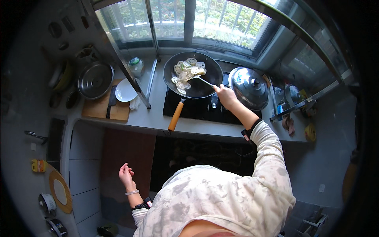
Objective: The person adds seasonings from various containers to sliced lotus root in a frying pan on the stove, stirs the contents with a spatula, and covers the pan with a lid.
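My right hand [225, 96] grips the handle of a metal spatula [206, 81], whose blade reaches in among lotus root slices [188, 71] in a dark wok [211, 71]. The slices lie heaped in the wok's left and middle part. The wok stands on the left side of a black glass cooktop [192, 109], its wooden handle [176, 116] jutting toward me over the counter edge. A shiny domed lid [247, 86] rests just right of the wok. Low on the left, away from the counter, my left hand [126, 174] hangs with loosely curled fingers, holding nothing.
Left of the cooktop, a cleaver [112, 99] and a white plate [125, 90] lie on a wooden cutting board [94, 109], beside a steel basin [96, 80]. A glass jar [136, 67] stands behind a metal-framed partition [130, 71]. Another framed panel [308, 102] borders the right side.
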The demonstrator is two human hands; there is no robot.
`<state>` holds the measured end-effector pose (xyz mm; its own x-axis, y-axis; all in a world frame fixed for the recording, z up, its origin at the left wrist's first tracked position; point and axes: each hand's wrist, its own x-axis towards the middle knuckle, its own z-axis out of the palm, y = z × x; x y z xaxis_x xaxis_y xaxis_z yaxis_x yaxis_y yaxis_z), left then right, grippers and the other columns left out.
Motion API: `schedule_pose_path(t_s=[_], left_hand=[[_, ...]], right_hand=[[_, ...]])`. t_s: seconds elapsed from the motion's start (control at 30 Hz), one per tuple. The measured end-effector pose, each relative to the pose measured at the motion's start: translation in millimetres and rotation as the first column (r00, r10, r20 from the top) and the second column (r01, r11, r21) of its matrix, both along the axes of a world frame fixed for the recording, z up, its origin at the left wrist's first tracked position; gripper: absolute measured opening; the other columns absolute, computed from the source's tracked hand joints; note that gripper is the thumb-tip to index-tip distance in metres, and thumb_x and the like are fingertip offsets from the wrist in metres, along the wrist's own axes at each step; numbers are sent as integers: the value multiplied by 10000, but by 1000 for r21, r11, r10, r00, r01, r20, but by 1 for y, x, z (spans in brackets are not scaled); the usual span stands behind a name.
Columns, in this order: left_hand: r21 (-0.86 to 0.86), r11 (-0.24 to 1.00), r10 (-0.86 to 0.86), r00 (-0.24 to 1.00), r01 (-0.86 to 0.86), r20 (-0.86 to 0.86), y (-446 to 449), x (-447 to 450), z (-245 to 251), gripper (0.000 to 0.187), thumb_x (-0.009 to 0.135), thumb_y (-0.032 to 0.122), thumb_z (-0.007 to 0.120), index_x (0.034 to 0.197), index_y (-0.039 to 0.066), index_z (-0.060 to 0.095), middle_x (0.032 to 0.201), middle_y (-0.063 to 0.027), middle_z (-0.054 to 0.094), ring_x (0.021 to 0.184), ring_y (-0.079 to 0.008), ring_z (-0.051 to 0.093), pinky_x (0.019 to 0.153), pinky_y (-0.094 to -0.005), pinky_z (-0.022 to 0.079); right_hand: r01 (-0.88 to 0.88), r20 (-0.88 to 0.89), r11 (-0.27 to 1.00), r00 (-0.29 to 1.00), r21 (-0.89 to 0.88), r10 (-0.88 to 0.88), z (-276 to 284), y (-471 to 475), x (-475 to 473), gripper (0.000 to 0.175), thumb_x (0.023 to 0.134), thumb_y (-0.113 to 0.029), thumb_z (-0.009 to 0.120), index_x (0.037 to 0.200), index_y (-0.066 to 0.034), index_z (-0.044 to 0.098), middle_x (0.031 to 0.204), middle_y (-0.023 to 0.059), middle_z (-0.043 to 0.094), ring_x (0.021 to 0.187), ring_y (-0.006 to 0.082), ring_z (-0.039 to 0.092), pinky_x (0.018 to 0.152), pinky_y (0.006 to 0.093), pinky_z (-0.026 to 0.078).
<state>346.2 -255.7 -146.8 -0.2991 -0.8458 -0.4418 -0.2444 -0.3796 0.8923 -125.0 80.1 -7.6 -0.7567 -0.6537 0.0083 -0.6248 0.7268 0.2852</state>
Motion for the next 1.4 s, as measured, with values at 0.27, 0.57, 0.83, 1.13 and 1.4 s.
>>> schedule_pose_path(t_s=[0.27,0.57,0.83,1.13,1.4], left_hand=[[13,999,44,999,-44,16,-3,17,3,165,994,128,551,1087,47,660,729,9,562,551,-48,490,492,-171,463],[4,997,-71,996,71,-46,-20,-6,4,163,995,128,550,1086,46,657,730,7,568,549,-47,495,490,-177,463],[25,973,-228,973,228,-26,-48,-14,-10,167,996,129,547,1088,42,655,721,5,565,541,-52,498,485,-180,463],[45,905,-421,906,423,-45,-40,-55,-18,171,993,127,544,1105,57,654,730,3,573,532,-52,492,476,-187,463],[53,837,-545,839,544,1,23,-88,-12,159,988,122,545,1086,61,655,724,1,583,518,-57,497,469,-189,470]], right_hand=[[62,-2,970,998,-237,-65,53,3,18,330,908,-115,571,1235,-118,611,928,146,651,766,292,694,649,363,564],[61,-126,985,989,-162,-81,-65,-32,35,434,890,-52,521,1323,-73,546,860,89,614,654,224,684,567,299,560],[63,-160,920,978,-386,-134,-22,-13,108,343,878,-60,548,1217,-85,593,865,96,605,653,239,675,541,317,552],[161,-3,912,984,-377,-175,-94,-56,98,621,830,-74,576,1433,-111,431,916,107,563,767,204,652,542,278,553],[290,350,511,936,-809,24,-75,-15,110,688,861,-220,690,1438,-21,372,1106,213,506,937,374,609,830,412,513]])
